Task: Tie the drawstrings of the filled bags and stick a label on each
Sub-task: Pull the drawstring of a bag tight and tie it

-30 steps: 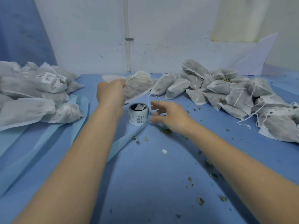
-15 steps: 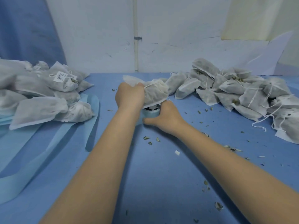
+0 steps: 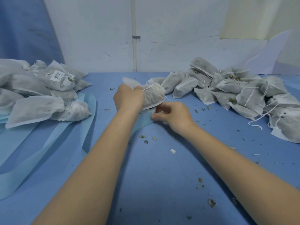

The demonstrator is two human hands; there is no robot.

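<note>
Near the worktop's (image 3: 162, 184) middle, the right hand (image 3: 173, 116) curls its fingertips at the light-blue strip (image 3: 144, 120); what they pinch is unclear. Just beyond, the left hand (image 3: 128, 99) grips 1 bag (image 3: 152, 96) by its neck. Toward the far corners lie 2 heaps: labelled bags (image 3: 40, 93) left, untied bags (image 3: 235, 93) right.

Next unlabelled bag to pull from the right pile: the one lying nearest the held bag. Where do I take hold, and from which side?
Take the nearest bag by its near, lower end, which juts out over the blue table. Come from the front with the right hand. That end lies clear, while its far end is tucked against the right pile.
</note>
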